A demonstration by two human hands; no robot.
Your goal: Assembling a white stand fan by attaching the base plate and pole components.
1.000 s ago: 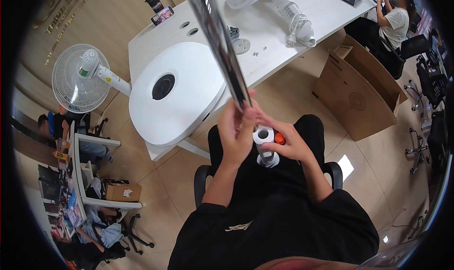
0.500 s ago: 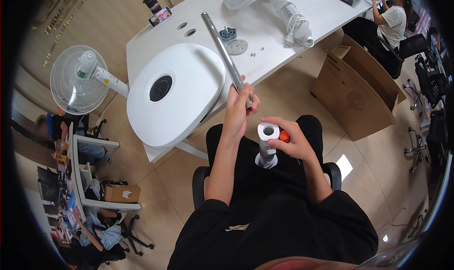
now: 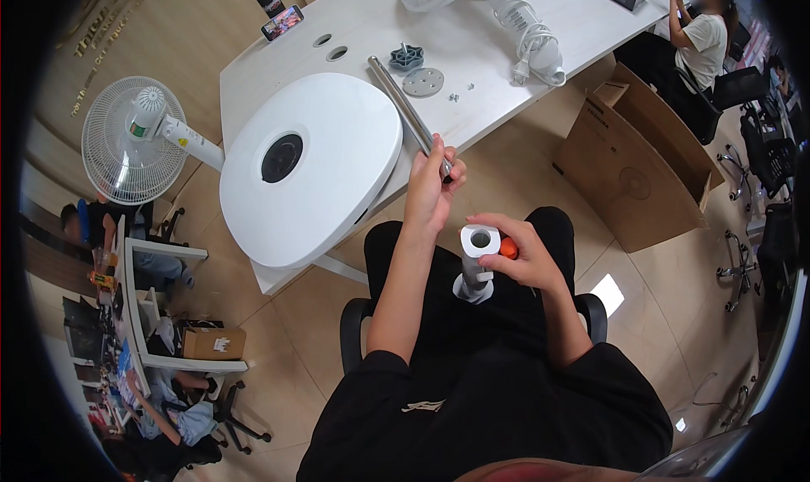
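Observation:
My left hand [image 3: 432, 191] is closed round the lower part of a shiny metal pole [image 3: 403, 102], which slants up and left over the table edge. Below and to the right, my right hand [image 3: 530, 253] grips the top of a white fan-stand tube [image 3: 474, 271] that stands between my thighs. The tube's open round socket faces up, apart from the pole. An orange rounded piece [image 3: 508, 247], perhaps a tool handle, shows at my right fingers; most of it is hidden. Left of the pole lies a big white fan base [image 3: 346, 161] with a dark round centre.
On the white table [image 3: 278, 69] lie a grey star-shaped knob [image 3: 407, 57], a round metal plate [image 3: 423, 82], small screws [image 3: 454, 97] and a white fan part with its cord [image 3: 531, 39]. An open cardboard box [image 3: 620, 170] stands right. A standing fan [image 3: 135, 140] is at left.
The pole's far end has come down and nearer, so the pole looks shorter. My left hand has risen slightly. My right hand keeps its hold on the tube, and the whole view has shifted a little.

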